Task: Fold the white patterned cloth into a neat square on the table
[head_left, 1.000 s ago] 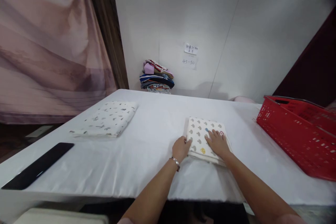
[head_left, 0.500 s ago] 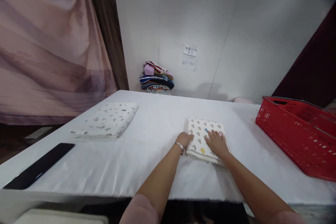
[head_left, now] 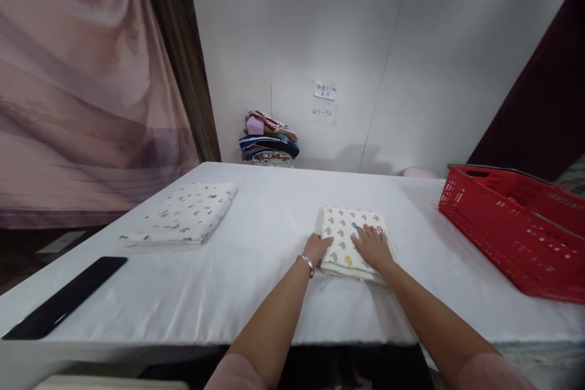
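Observation:
A folded white cloth (head_left: 343,237) printed with grey mushrooms and a few coloured ones lies on the white-covered table. At its left edge is my left hand (head_left: 318,248), wearing a silver bracelet. The thumb rests on top of the edge, and the other fingers curl along the side, partly hidden. Flat on the right part of the cloth lies my right hand (head_left: 372,246), fingers spread and holding nothing. Another folded white cloth (head_left: 194,212) with dark leaf-like prints sits farther left, apart from both hands.
A red plastic basket (head_left: 507,237) stands on the table (head_left: 265,292) at the right. At the front left lies a flat black panel (head_left: 68,298). Folded fabrics (head_left: 269,139) are stacked beyond the far edge, against a wall with paper notes (head_left: 324,91). A pink curtain (head_left: 82,85) hangs at left.
The camera view has shifted slightly, moving the scene a little leftward. Both hands keep about the same places on the mushroom-print cloth.

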Available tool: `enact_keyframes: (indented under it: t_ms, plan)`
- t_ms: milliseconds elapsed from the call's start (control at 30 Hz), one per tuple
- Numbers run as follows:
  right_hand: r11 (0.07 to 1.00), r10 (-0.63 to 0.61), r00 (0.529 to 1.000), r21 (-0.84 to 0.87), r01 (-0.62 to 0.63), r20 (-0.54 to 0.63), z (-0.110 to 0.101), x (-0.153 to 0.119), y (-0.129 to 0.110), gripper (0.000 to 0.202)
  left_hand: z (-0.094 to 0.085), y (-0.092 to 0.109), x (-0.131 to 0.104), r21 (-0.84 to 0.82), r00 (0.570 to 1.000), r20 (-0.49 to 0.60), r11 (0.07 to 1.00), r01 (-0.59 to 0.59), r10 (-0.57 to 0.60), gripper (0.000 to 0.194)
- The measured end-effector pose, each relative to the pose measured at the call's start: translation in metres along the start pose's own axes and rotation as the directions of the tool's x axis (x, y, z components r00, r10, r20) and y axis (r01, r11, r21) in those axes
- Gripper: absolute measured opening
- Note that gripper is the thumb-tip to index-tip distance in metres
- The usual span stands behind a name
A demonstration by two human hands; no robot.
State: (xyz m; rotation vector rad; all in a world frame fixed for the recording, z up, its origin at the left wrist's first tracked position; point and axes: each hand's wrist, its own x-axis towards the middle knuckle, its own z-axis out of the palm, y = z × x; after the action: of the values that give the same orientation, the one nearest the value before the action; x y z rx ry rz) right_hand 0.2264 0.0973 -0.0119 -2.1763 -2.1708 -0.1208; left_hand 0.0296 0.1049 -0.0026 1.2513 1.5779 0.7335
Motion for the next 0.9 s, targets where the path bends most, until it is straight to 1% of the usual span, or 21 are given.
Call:
enact_keyframes:
  t_ms: [67, 133, 233, 333, 367, 433, 500, 600, 667, 800, 900]
  plan:
    - [1.0, 0.003, 1.0, 0.014, -0.003, 0.007, -0.001, 0.0, 0.0, 0.054, 0.0, -0.001, -0.002, 0.011, 1.0, -0.02, 1.0, -0.011, 0.011, 0.044]
    - [0.999, 0.012, 0.999, 0.034, -0.013, 0.038, -0.004, 0.002, 0.001, 0.053, 0.0, -0.001, -0.004, 0.013, 0.999, -0.033, 1.0, -0.011, 0.012, 0.044]
    - [0.997, 0.01, 0.995, 0.078, -0.018, 0.095, -0.014, 0.007, -0.004, 0.052, -0.001, 0.001, -0.009, -0.023, 1.0, -0.015, 1.0, 0.013, -0.013, 0.048]
    - [0.989, -0.053, 0.995, 0.143, 0.042, 0.08, -0.025, 0.018, -0.019, 0.052, -0.003, -0.001, -0.015, -0.12, 0.999, 0.029, 0.992, 0.041, -0.038, 0.059]
    - [0.984, -0.083, 0.994, 0.166, 0.07, 0.073, -0.028, 0.024, -0.027, 0.053, -0.003, -0.003, -0.017, -0.148, 0.999, 0.033, 0.988, 0.038, -0.033, 0.06]
    - [0.971, -0.142, 0.988, 0.204, 0.126, 0.061, -0.031, 0.036, -0.043, 0.052, -0.003, -0.007, -0.02, -0.178, 1.0, 0.021, 0.984, 0.012, -0.008, 0.055]
    - [0.965, -0.174, 0.983, 0.211, 0.157, 0.063, -0.03, 0.048, -0.057, 0.053, -0.002, -0.012, -0.021, -0.175, 1.0, -0.004, 0.984, -0.026, 0.026, 0.047]
    - [0.968, -0.179, 0.978, 0.198, 0.154, 0.111, -0.023, 0.062, -0.071, 0.053, 0.001, -0.018, -0.017, -0.159, 0.997, -0.043, 0.985, -0.067, 0.061, 0.042]
    - [0.971, -0.175, 0.976, 0.189, 0.148, 0.132, -0.017, 0.067, -0.074, 0.051, 0.003, -0.022, -0.014, -0.138, 0.995, -0.063, 0.987, -0.086, 0.077, 0.041]
    - [0.97, -0.184, 0.979, 0.181, 0.165, 0.094, -0.011, 0.074, -0.073, 0.049, 0.005, -0.028, -0.012, -0.121, 0.99, -0.086, 0.985, -0.121, 0.111, 0.045]
    - [0.968, -0.191, 0.978, 0.181, 0.172, 0.089, -0.008, 0.077, -0.074, 0.048, 0.006, -0.028, -0.013, -0.1, 0.989, -0.094, 0.987, -0.122, 0.113, 0.048]
